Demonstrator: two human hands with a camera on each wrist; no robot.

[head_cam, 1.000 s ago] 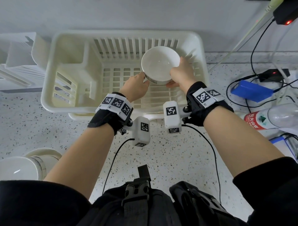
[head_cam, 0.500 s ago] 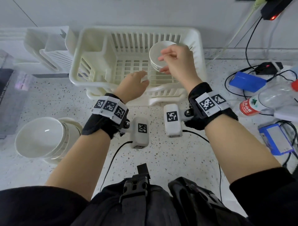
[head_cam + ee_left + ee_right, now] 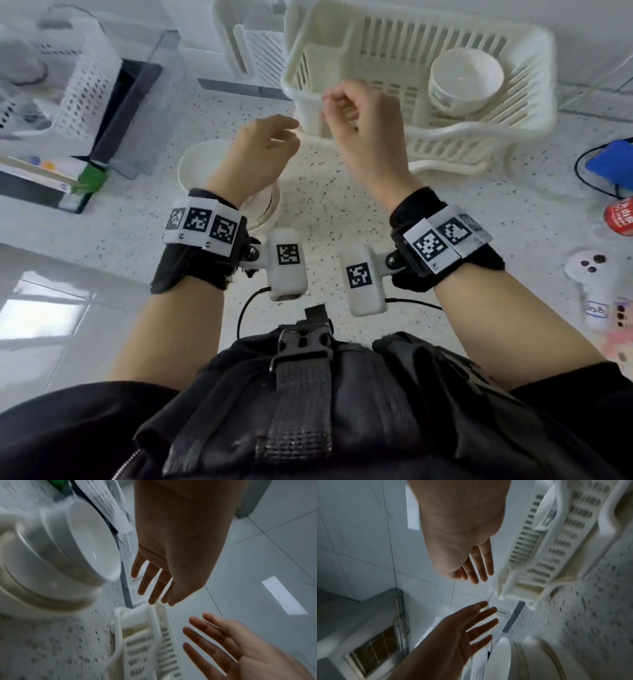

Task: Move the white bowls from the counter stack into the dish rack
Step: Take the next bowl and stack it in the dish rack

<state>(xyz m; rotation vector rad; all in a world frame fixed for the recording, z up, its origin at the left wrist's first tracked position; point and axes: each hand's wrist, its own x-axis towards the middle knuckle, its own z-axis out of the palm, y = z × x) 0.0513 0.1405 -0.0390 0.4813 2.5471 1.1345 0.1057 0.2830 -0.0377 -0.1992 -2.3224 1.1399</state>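
Observation:
One white bowl (image 3: 466, 80) leans on its side in the right part of the cream dish rack (image 3: 527, 113). The stack of white bowls (image 3: 197, 168) stands on the speckled counter, partly hidden under my left wrist; the left wrist view shows it close up (image 3: 72, 545). My left hand (image 3: 274, 137) hovers just above the stack, fingers straight, holding nothing. My right hand (image 3: 346, 106) is in the air in front of the rack's left corner, also empty. Both wrist views show the two palms facing each other with fingers straight (image 3: 150, 586) (image 3: 477, 568).
A second white rack (image 3: 253, 44) stands behind the dish rack, and a perforated white basket (image 3: 85, 78) at the far left. At the right lie a blue box (image 3: 613, 168) with black cables, a red-labelled bottle (image 3: 620, 216) and a white handheld device (image 3: 589, 274). The counter edge drops to floor tiles at lower left.
My right hand let go of the bowl, which now rests in the rack. Both hands drew back and left, the left one over the counter stack. The view swung left.

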